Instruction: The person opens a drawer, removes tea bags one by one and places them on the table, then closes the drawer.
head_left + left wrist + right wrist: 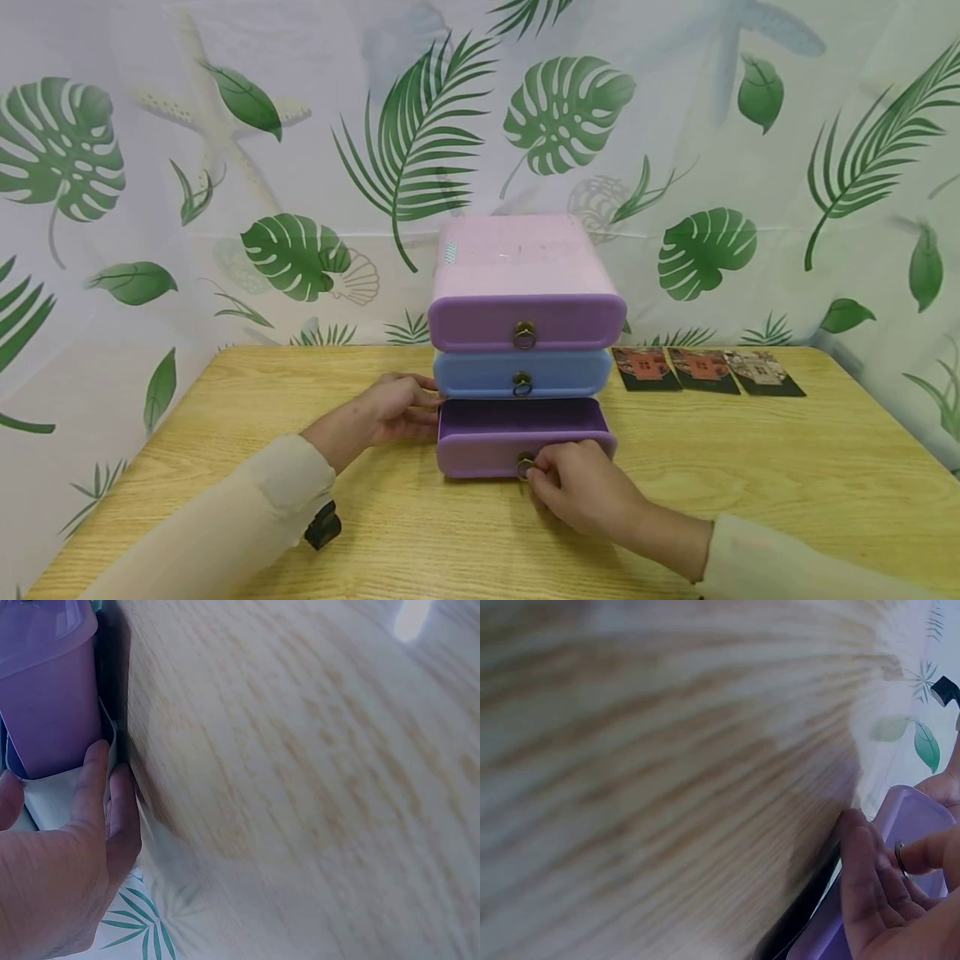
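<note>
A small cabinet with a pink top (517,250) and three stacked drawers stands on the table. The top drawer (476,325) is purple and the middle drawer (476,373) blue, both pushed in. Pulled partway out, the purple bottom drawer (476,455) shows a dark purple inside, with nothing visible in it. My right hand (592,496) pinches its brass ring pull (900,859) between thumb and fingers. On the cabinet's left side, low down, my left hand (397,408) rests with extended fingers (91,776) against the white casing (56,801).
Three dark printed cards (703,371) lie overlapping on the wooden table (810,475), right of the cabinet. Behind the table hangs a white leaf-patterned cloth (300,167). A black device (324,525) is under the left sleeve.
</note>
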`<state>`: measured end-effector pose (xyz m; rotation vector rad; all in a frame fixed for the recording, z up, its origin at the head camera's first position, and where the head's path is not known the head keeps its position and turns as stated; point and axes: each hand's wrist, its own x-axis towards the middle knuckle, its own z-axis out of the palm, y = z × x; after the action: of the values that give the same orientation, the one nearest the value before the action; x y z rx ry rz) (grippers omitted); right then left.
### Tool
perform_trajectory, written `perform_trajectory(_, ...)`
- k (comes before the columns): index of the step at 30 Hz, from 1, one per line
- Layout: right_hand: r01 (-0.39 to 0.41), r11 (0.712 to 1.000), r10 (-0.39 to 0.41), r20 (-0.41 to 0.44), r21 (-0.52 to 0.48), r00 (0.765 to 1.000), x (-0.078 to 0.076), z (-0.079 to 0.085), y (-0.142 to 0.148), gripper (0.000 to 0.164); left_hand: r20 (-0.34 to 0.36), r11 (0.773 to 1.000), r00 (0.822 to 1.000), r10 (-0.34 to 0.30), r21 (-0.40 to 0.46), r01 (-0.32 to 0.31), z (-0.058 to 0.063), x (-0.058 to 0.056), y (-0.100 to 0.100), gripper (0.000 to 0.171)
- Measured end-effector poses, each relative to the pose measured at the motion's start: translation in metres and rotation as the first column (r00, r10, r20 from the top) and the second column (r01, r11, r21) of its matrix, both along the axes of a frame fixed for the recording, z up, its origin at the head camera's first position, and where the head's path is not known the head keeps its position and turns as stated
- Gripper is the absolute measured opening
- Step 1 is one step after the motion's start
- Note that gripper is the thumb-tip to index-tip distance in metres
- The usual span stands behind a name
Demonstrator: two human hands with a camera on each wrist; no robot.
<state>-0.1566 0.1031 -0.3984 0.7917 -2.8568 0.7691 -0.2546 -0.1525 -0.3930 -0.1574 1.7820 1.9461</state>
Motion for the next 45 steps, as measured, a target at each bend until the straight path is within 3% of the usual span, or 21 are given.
perform_trajectory(6,-0.029,0.993,0.049,-0.178,0.114,0.983,-0.002,0.002,0.0,0.023,0.002,1.0,1.0,0.006,-0.001,-0.006,0.0,-0.001,0.001,0.036)
perform_trajectory(12,-0.022,0.94,0.14,-0.326,0.34,0.935,-0.002,0.008,-0.002,0.036,0.009,1.0,1.0,0.004,0.005,-0.004,0.001,0.0,0.002,0.037)
perform_trajectory(15,-0.021,0.918,0.167,-0.337,0.395,0.927,-0.002,0.012,-0.005,0.035,0.011,1.0,1.0,0.006,0.01,-0.006,0.001,-0.001,0.002,0.037)
perform_trajectory(21,-0.005,0.919,0.161,-0.364,0.395,0.918,-0.002,0.013,-0.006,0.036,0.015,1.0,1.0,0.004,0.025,-0.004,0.0,-0.001,0.003,0.038)
perform_trajectory(25,0.009,0.897,0.181,-0.387,0.442,0.904,-0.002,0.012,-0.007,0.034,0.02,1.0,1.0,0.001,0.027,-0.002,0.002,-0.001,0.004,0.038)
perform_trajectory(30,-0.025,0.869,0.217,-0.336,0.495,0.916,-0.004,0.015,-0.011,0.031,0.02,0.999,1.0,-0.001,0.036,0.001,0.003,0.0,0.003,0.038)
perform_trajectory(36,-0.036,0.875,0.197,-0.287,0.482,0.938,-0.01,0.016,-0.014,0.028,0.034,0.999,0.999,0.003,0.044,-0.004,0.001,0.0,0.001,0.038)
perform_trajectory(45,-0.062,0.897,0.22,-0.323,0.437,0.921,-0.018,0.013,-0.011,0.03,0.038,0.999,0.999,-0.005,0.041,0.004,0.001,0.001,0.001,0.039)
